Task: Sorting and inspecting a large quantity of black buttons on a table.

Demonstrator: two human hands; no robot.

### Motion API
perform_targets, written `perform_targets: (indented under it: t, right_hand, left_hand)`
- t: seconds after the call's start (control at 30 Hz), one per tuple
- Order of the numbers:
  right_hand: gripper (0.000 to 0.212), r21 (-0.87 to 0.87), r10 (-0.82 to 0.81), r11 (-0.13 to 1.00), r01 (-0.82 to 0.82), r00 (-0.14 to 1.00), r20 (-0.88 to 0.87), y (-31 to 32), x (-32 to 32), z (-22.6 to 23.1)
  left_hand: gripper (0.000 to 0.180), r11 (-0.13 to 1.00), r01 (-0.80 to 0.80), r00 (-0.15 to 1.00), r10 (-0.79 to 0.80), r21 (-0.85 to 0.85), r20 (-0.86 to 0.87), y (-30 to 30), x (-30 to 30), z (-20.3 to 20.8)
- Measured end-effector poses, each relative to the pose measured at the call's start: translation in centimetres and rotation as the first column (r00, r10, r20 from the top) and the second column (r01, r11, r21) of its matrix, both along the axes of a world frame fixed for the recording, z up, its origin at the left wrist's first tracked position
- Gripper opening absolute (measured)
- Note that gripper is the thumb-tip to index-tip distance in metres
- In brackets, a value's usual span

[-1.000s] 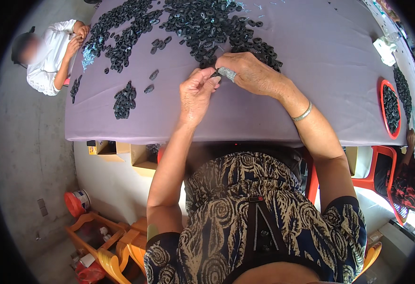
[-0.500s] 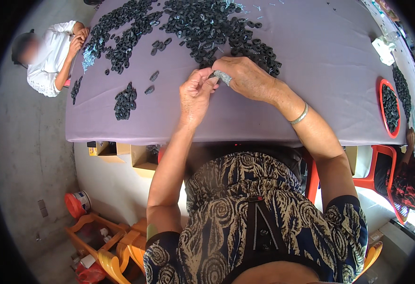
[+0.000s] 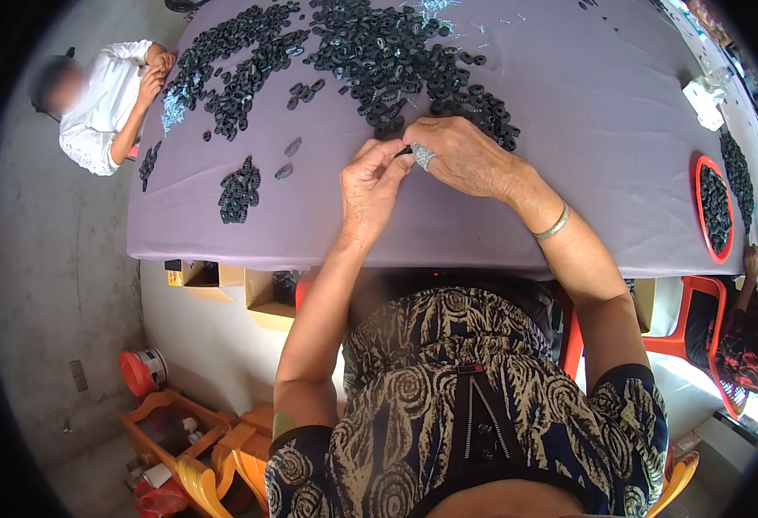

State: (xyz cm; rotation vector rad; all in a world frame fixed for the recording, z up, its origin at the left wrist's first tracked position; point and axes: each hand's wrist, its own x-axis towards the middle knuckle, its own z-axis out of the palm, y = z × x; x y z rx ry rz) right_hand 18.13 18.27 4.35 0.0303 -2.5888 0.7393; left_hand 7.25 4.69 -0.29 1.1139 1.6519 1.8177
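Above the purple tablecloth [image 3: 595, 164], the left hand [image 3: 368, 188] and right hand [image 3: 465, 157] still pinched a small black piece [image 3: 405, 150], so its handling apparently continued.

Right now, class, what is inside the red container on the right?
The red container holds many small black pieces. They cover its bottom, so that cannot be seen.

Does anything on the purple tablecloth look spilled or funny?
A little: two dark pieces lie apart from the small pile, off to the left of the left hand, so they look like strays.
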Motion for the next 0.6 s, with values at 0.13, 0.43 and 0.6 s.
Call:
perform_targets:
  t: [0.13,0.43,0.6]
  right_hand:
    - [0.008,-0.052,0.029,0.998,-0.03,0.999,-0.024,0.4,-0.2,-0.3]
    - [0.04,-0.726,-0.005,0.648,0.229,0.955,0.296,-0.3,-0.5,0.2]
    - [0.052,-0.894,0.22,0.388,0.225,0.919,0.328,-1.0,-0.4,-0.4]
  left_hand:
    - [0.018,0.999,-0.044,0.992,0.04,-0.032,-0.12,0.0,-0.1,0.1]
    - [0.016,0.989,0.036,0.985,-0.011,0.141,-0.171,-0.3,0.0,0.5]
    - [0.015,0.963,0.113,0.987,-0.137,0.246,0.084,-0.4,-0.1,0.3]
